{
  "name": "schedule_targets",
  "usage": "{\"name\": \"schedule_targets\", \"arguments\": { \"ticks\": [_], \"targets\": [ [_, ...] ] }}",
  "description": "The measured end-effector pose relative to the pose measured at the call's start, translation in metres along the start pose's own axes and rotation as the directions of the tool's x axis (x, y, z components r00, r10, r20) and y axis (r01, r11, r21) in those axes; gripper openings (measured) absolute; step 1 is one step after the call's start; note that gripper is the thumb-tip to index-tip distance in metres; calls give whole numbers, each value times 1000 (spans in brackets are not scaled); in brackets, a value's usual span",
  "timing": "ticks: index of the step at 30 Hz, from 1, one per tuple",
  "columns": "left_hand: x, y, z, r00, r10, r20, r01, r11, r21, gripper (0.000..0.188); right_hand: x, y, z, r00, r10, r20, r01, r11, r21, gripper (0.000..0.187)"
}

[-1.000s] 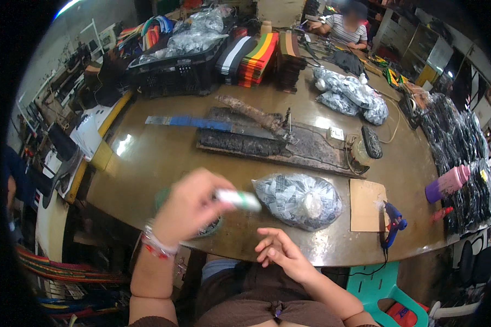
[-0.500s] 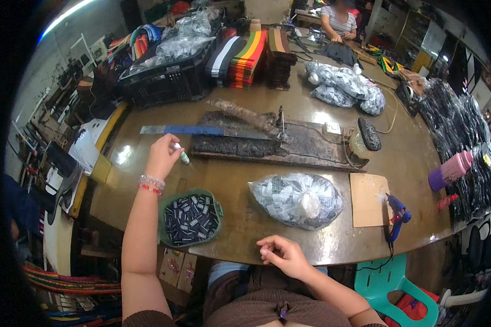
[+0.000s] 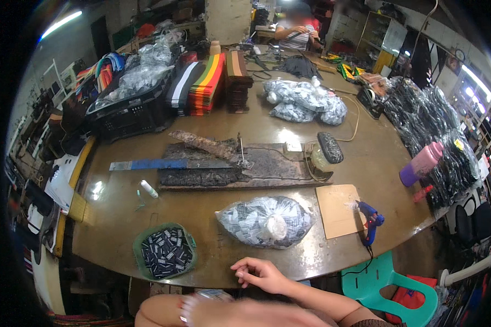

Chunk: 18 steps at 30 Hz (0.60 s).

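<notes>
My left hand [image 3: 240, 314] is a blur low in the picture, its arm bent across my front with a bracelet at the wrist; its fingers are smeared. Over the table's near edge, my right hand [image 3: 261, 273] has loosely curled fingers, slightly apart, and nothing visible in them. Left of it stands a green basket [image 3: 192, 248] with many small dark labels [image 3: 165, 253]. Beyond that basket, a small white tube [image 3: 149, 189] lies on the table beside a thin teal item [image 3: 140, 200]. A knotted clear plastic bag of folded labels [image 3: 245, 220] sits beyond my right hand.
A dark worn board [image 3: 289, 169] with a metal ruler [image 3: 158, 163] crosses mid-table. At right are a blue glue gun [image 3: 371, 222] on cardboard [image 3: 335, 210], a purple-pink bottle [image 3: 421, 163] and a green chair [image 3: 384, 278]. Strap stacks [image 3: 207, 82] and a black crate [image 3: 131, 113] stand behind.
My left hand has left the white tube and swung back toward my body. The tube now lies on the table. The view has tilted up and shifted right; my right hand keeps near the table edge.
</notes>
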State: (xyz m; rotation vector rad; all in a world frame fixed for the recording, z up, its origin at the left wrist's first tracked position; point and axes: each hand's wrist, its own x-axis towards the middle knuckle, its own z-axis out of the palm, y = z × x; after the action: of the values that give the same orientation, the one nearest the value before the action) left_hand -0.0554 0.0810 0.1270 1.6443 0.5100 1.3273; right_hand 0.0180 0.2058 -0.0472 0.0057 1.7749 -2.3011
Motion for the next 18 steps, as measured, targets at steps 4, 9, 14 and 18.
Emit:
{"name": "schedule_targets", "arguments": {
  "ticks": [4, 9, 14, 18],
  "targets": [
    [65, -32, 46, 721, 662, -204, -676, 606, -419, 95, -1, -1, 2, 1000, -11, -5, 11, 1000, -8, 25],
    [67, -43, 45, 713, 679, -173, -634, 519, -574, 84, -2, -1, 0, 998, -53, 13, 54, 995, -78, 24],
    [80, -43, 49, 738, 644, -202, -542, 387, -746, 69, -2, 2, -2, 997, -61, 50, 63, 997, -38, 24],
    [92, -35, 53, 822, 566, -62, -389, 479, -787, 69, 0, 5, -1, 998, -52, 31, 54, 996, -65, 23]
  ]
}}
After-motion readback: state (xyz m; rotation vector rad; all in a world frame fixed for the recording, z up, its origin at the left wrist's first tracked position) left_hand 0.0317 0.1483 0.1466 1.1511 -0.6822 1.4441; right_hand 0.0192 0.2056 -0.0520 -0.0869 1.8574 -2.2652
